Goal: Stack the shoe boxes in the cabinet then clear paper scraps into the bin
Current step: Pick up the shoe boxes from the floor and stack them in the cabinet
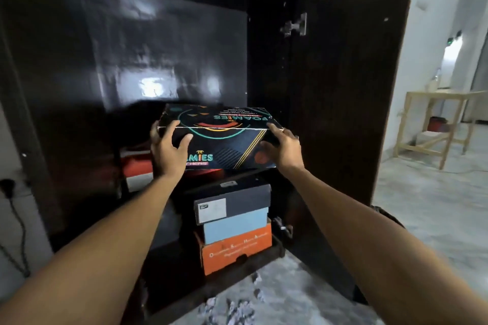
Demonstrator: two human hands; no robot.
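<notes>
You are holding a black shoe box (pixel 224 137) up in the air with both hands, just inside the open front of the dark cabinet (pixel 163 47). Your left hand (pixel 169 152) grips the box's left end, with the thumb on the front face and the fingers wrapped around the side. Your right hand (pixel 284 148) grips the right end the same way, and it has a ring on one finger.

There is lots of empty room above the box and behind it, all the way to the shiny back wall. The open cabinet door (pixel 351 82) stands close on the right, near your right hand. On the left, a red and white box (pixel 137 169) sits in the dark, just beside your left hand.

Right under the box you hold is a pile of three boxes. A dark grey box (pixel 237 200) with a white label is on top, a light blue box (pixel 235 228) is in the middle, and an orange box (pixel 237 252) with white words is at the bottom. There is a gap between your box and the grey one.

Your box has bright letters, a teal ring, yellow stripes and a little palm tree on it. Its lid is shut.

Torn paper scraps (pixel 237 306) lie on the marble floor (pixel 422 219) in front of the cabinet. A wooden table (pixel 433 124) stands far off to the right.
</notes>
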